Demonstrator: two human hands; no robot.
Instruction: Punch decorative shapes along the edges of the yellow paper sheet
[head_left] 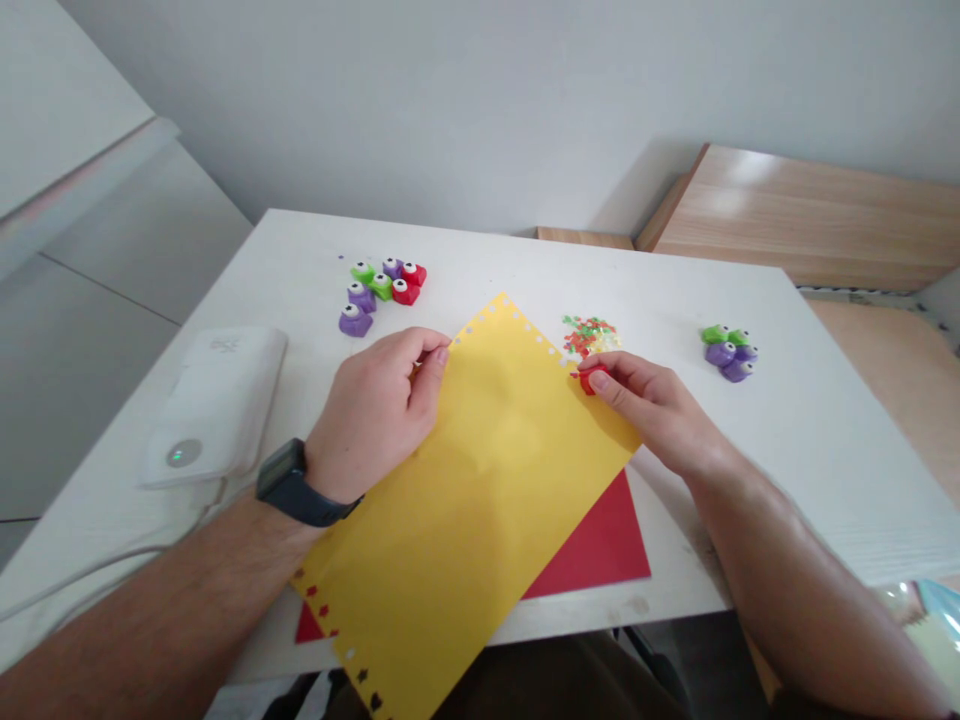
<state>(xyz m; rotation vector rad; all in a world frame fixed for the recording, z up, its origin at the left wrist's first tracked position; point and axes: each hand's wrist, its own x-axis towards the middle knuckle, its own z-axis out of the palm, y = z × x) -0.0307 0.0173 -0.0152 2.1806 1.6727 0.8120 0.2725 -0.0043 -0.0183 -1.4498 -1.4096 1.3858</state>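
A yellow sheet of paper [487,470] lies turned cornerwise, with small shapes punched along several edges. My left hand [386,405] pinches its upper left edge between thumb and fingers. At its upper right edge, my right hand [652,400] grips a small red craft punch [591,380], which sits on the paper's border. Beneath the yellow sheet a red sheet of paper [596,545] partly shows. Just beyond the right hand is a pile of red, green and yellow paper cut-outs [589,333].
Several purple, green and red punches [381,287] stand at the back left, and a green and purple group [730,352] at the right. A white box-shaped device [217,400] with cables lies left on the white table [480,255]. Wooden furniture [810,215] stands behind on the right.
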